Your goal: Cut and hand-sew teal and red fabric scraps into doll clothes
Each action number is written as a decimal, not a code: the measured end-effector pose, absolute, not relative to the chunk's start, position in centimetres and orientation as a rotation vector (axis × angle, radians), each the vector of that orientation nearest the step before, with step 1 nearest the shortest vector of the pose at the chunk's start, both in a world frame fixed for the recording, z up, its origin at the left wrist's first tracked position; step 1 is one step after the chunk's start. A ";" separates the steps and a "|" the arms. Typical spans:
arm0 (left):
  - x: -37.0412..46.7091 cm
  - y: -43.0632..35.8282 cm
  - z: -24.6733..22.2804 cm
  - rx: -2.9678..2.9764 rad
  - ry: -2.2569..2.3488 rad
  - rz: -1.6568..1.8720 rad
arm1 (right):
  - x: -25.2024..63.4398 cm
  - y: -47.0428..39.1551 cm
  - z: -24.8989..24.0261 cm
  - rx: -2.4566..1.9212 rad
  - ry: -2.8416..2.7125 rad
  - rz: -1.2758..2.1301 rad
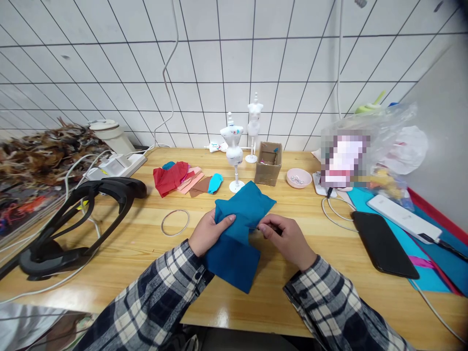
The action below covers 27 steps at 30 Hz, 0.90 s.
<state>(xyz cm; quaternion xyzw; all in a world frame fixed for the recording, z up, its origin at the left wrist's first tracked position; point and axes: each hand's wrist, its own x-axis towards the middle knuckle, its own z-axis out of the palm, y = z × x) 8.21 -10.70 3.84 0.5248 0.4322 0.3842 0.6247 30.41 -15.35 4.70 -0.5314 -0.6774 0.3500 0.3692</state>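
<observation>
Left grip (206, 234) pinches a notched teal-blue cloth sheet (236, 261); right grip (289, 238) pinches a dark-handled tool (277, 230), probably scissors, seemingly mid-cut; the next move calls for steady cloth

Matt cloth over glossy wood.
Across the tabletop (226, 312), smooth, varnished-looking wood, brightest in sheen by the front edge; above it, teal cloth (234, 258), matt and smooth, between soft, woven plaid sleeves (153, 292). Toward the back edge, dress forms (234, 155) in smooth white plastic by look, a box (266, 175) of dull brown cardboard, a smooth, pink, plastic-looking dish (299, 185) of glossy beads (299, 179), and creased, matt red cloth (170, 179). By the left edge, a headset frame (119, 185) in mostly matt black plastic. Toward the right edge, a smooth dark phone (383, 243), a smooth white plastic power bank (402, 216) and a crinkled, see-through plastic bag (385, 121). Beyond the back edge, a smooth tiled wall (203, 63).
</observation>
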 end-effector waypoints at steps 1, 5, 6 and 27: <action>8.3 -10.8 3.9 1.226 0.994 0.882 | 30.4 -15.4 4.7 -1.353 -1.761 0.896; 8.4 -11.0 4.2 1.240 0.867 0.868 | 30.1 -15.3 4.5 -1.385 -1.778 0.869; 8.4 -11.0 4.2 1.240 0.837 0.857 | 30.1 -15.2 4.4 -1.397 -1.775 0.866; 8.4 -10.9 4.1 1.230 0.809 0.812 | 30.4 -15.0 4.3 -1.431 -1.788 1.000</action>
